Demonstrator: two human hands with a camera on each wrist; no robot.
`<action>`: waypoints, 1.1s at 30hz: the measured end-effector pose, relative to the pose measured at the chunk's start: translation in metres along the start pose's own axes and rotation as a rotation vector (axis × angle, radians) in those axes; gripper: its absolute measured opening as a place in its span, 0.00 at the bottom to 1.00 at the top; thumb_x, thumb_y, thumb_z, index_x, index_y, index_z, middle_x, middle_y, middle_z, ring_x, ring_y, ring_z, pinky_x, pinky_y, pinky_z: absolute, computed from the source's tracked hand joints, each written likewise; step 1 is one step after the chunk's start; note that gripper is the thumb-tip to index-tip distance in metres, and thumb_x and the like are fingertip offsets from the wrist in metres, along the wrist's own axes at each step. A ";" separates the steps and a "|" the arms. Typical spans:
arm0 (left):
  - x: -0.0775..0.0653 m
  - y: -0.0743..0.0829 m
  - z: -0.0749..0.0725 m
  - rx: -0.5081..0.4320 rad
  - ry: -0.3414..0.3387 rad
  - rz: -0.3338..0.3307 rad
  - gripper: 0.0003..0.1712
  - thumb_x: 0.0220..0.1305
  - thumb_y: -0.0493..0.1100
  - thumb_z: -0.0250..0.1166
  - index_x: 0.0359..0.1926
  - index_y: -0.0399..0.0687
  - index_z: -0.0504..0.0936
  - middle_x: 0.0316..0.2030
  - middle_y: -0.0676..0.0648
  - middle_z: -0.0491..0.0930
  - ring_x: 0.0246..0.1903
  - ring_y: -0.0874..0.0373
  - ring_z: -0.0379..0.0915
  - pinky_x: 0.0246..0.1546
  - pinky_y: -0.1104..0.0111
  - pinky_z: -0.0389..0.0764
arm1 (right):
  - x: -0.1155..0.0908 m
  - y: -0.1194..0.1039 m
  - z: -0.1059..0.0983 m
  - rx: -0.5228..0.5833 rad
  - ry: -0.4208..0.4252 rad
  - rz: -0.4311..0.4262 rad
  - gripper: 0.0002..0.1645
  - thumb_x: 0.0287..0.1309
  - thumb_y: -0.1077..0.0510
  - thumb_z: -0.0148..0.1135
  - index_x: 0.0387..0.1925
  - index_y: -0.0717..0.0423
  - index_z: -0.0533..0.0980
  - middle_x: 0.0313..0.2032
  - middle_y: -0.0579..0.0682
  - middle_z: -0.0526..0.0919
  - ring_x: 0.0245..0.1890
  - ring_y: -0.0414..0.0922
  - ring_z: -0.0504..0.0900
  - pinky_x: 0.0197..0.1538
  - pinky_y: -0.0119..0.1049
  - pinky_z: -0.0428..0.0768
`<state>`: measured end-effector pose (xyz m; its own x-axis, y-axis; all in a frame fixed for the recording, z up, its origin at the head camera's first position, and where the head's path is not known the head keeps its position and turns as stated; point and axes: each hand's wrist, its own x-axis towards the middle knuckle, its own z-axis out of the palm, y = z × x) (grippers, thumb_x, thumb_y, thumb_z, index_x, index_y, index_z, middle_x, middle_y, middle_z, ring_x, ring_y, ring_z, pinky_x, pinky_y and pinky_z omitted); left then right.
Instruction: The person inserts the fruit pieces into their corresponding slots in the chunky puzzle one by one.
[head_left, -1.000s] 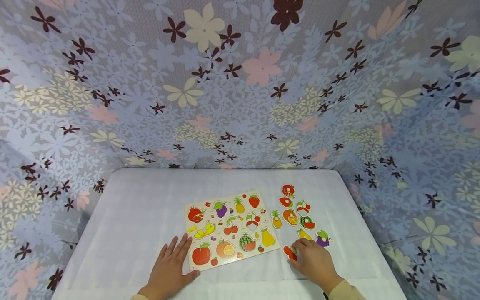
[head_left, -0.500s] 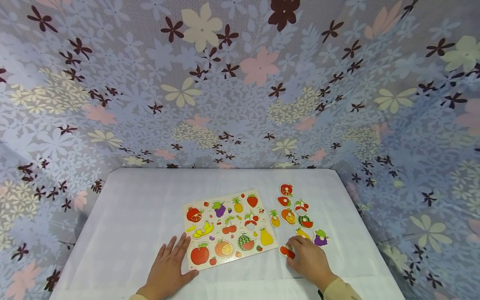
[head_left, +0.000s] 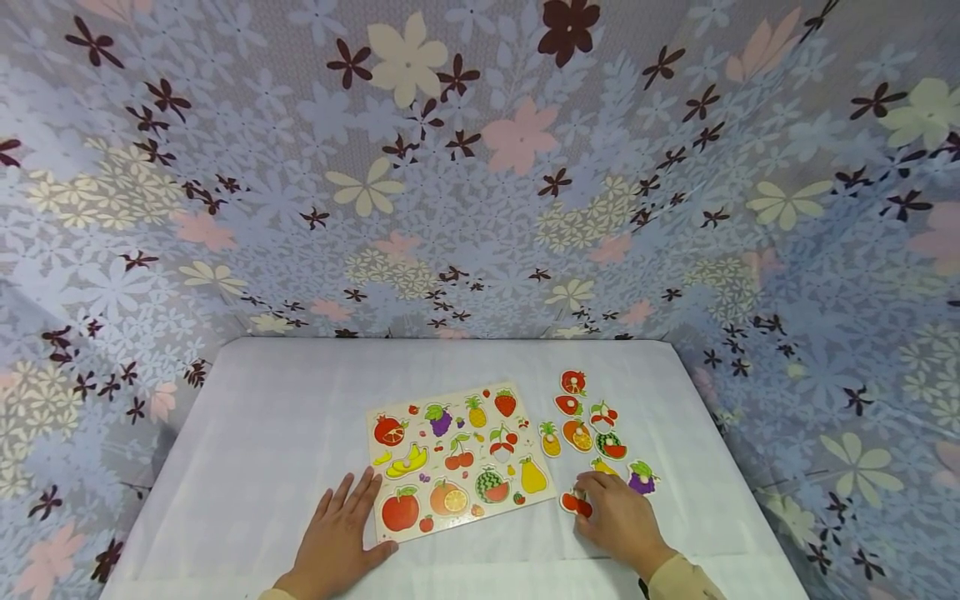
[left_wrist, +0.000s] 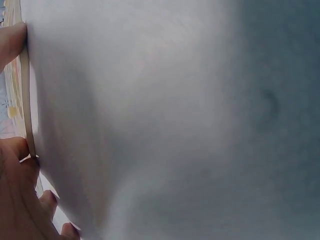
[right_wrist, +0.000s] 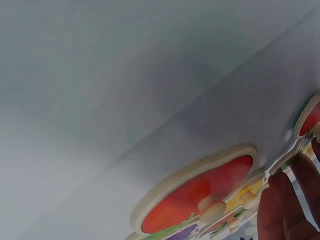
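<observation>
In the head view a fruit puzzle board (head_left: 483,508) lies flat, with printed fruits across it. My left hand (head_left: 335,533) rests at its lower left corner, fingers extended and touching the left edge, thumb by the front edge. The left wrist view shows fingertips (left_wrist: 27,147) against the board's edge (left_wrist: 26,95). Off the board's right corner, my right hand (head_left: 621,517) pinches a cherry puzzle piece (head_left: 576,503) at its stem side; the palm side is hidden from above. In the right wrist view, a red knobbed piece (right_wrist: 195,192) lies near those fingers (right_wrist: 295,200).
Several loose knobbed pieces lie right of the board: pomegranate (head_left: 573,382), strawberry (head_left: 568,405), pineapple (head_left: 550,439), orange (head_left: 576,433), watermelon (head_left: 611,447) and grapes (head_left: 642,478). A pear piece (head_left: 602,467) is partly covered by my right hand. Floral cloth (head_left: 450,208) surrounds the white-covered table (head_left: 285,417).
My right hand has shifted slightly left with the cherry piece, which sits a little closer to the board and shows more of its cherries. The left hand stays in place.
</observation>
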<state>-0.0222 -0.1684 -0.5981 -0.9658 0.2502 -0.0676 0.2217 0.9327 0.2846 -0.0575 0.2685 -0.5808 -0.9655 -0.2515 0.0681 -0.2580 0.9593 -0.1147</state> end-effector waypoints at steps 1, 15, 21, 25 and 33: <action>0.000 0.000 0.000 -0.002 -0.001 0.000 0.59 0.53 0.75 0.64 0.76 0.46 0.60 0.75 0.46 0.56 0.74 0.41 0.47 0.70 0.42 0.49 | 0.001 0.000 0.000 0.003 0.000 -0.005 0.23 0.37 0.48 0.81 0.39 0.47 0.83 0.47 0.46 0.84 0.46 0.47 0.82 0.48 0.46 0.84; -0.001 0.001 -0.003 -0.022 0.005 -0.001 0.58 0.53 0.74 0.66 0.76 0.46 0.61 0.75 0.46 0.56 0.74 0.41 0.46 0.70 0.41 0.49 | 0.016 -0.001 -0.011 0.088 0.028 -0.027 0.22 0.37 0.48 0.80 0.39 0.43 0.82 0.47 0.42 0.83 0.47 0.44 0.82 0.46 0.43 0.84; -0.001 0.000 -0.003 -0.025 0.001 0.002 0.58 0.53 0.74 0.65 0.76 0.46 0.61 0.75 0.46 0.56 0.74 0.41 0.47 0.70 0.41 0.50 | 0.034 -0.012 -0.015 0.103 0.044 -0.082 0.23 0.38 0.48 0.80 0.40 0.42 0.81 0.47 0.40 0.83 0.43 0.41 0.81 0.42 0.39 0.84; -0.001 -0.001 -0.002 -0.022 -0.001 0.003 0.58 0.53 0.74 0.65 0.76 0.46 0.61 0.75 0.46 0.57 0.74 0.41 0.48 0.69 0.41 0.51 | 0.047 -0.025 -0.017 0.135 0.021 -0.144 0.23 0.40 0.48 0.79 0.42 0.42 0.81 0.50 0.41 0.83 0.48 0.43 0.81 0.46 0.40 0.83; 0.000 -0.003 0.001 -0.011 0.007 0.004 0.59 0.52 0.76 0.65 0.76 0.47 0.61 0.75 0.47 0.57 0.73 0.42 0.48 0.69 0.41 0.51 | 0.073 -0.053 -0.014 0.145 0.006 -0.283 0.24 0.45 0.47 0.77 0.46 0.43 0.80 0.48 0.39 0.82 0.43 0.40 0.81 0.40 0.35 0.83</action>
<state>-0.0230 -0.1712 -0.5995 -0.9659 0.2519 -0.0599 0.2239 0.9288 0.2951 -0.1135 0.2015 -0.5563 -0.8545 -0.5045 0.1236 -0.5192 0.8229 -0.2308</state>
